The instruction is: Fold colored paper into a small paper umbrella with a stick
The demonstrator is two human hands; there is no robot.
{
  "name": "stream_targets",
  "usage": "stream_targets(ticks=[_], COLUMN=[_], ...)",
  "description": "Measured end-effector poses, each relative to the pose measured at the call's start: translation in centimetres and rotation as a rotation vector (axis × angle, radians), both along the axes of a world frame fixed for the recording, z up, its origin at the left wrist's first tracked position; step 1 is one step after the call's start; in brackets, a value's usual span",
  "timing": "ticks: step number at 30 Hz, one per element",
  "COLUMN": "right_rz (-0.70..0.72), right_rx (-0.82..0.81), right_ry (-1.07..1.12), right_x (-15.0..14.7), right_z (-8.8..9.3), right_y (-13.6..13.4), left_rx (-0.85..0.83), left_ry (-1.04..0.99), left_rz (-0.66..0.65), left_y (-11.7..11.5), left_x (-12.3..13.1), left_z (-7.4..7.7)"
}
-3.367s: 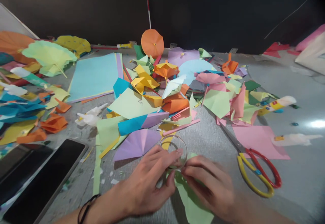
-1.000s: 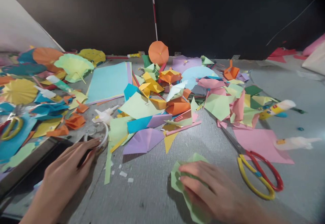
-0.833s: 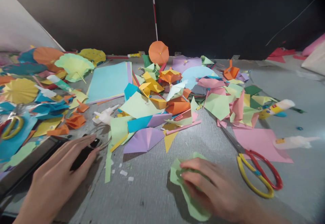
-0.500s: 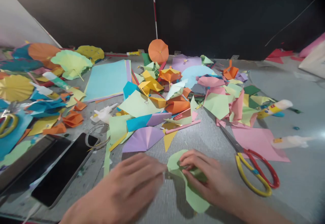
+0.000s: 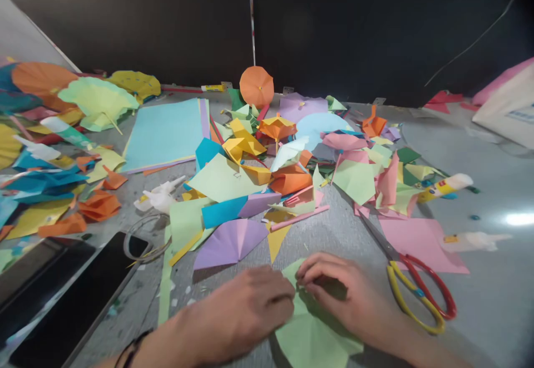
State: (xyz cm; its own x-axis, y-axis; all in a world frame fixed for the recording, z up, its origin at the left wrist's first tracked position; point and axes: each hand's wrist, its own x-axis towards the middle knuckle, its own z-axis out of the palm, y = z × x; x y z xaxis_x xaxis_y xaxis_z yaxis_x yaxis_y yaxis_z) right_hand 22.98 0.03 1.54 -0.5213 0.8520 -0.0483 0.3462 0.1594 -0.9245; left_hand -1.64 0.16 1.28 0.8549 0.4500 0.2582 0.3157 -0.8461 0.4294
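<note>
- Fingers of the right hand (image 5: 340, 287) curl closed, pinching a fold of a pale green paper sheet (image 5: 315, 337) that lies directly under them; the left hand (image 5: 246, 312) is bunched against the sheet's edge — whether it grips cannot be told.
- Just ahead of the fingers: a lilac pleated paper fan (image 5: 229, 243); to their right, red-and-yellow scissors (image 5: 419, 295); to their left, a clear tape roll (image 5: 142, 237) and a black phone (image 5: 79, 284).
- Seemingly done: pleated paper fans (image 5: 98, 101) farther left and an orange paper disc (image 5: 256, 87) beyond the fingers; seemingly left: a flat blue paper stack (image 5: 164, 134).
- Under everything, a grey table (image 5: 492, 307); behind it, a black wall (image 5: 354, 23).
</note>
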Motion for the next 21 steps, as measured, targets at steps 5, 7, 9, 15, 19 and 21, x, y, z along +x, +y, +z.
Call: stream_targets(ticks=[5, 7, 9, 15, 19, 21], right_rz=[-0.056, -0.080, -0.093, -0.079, -0.061, -0.061], right_rx=[-0.176, -0.204, -0.201, -0.162, -0.122, -0.134], right_ry=[-0.053, -0.105, -0.152, -0.336, -0.372, -0.379], right_x=[-0.3, -0.6, -1.0, -1.7, -2.0, -2.2], right_z=[0.1, 0.2, 0.4, 1.2, 1.3, 1.2], right_y=[0.9, 1.2, 1.4, 2.0, 2.3, 2.5], left_rx=[0.255, 0.313, 0.308, 0.247, 0.339, 0.340], left_ry=[0.095, 0.074, 0.067, 0.053, 0.044, 0.055], left_rz=[0.005, 0.021, 0.036, 0.063, 0.059, 0.073], left_y=[-1.7, -2.1, -2.4, -2.5, -2.5, -2.5], left_x=[0.9, 0.9, 0.9, 0.7, 0.8, 0.8], left_z=[-0.6, -0.9, -1.1, -1.2, -1.4, -1.4])
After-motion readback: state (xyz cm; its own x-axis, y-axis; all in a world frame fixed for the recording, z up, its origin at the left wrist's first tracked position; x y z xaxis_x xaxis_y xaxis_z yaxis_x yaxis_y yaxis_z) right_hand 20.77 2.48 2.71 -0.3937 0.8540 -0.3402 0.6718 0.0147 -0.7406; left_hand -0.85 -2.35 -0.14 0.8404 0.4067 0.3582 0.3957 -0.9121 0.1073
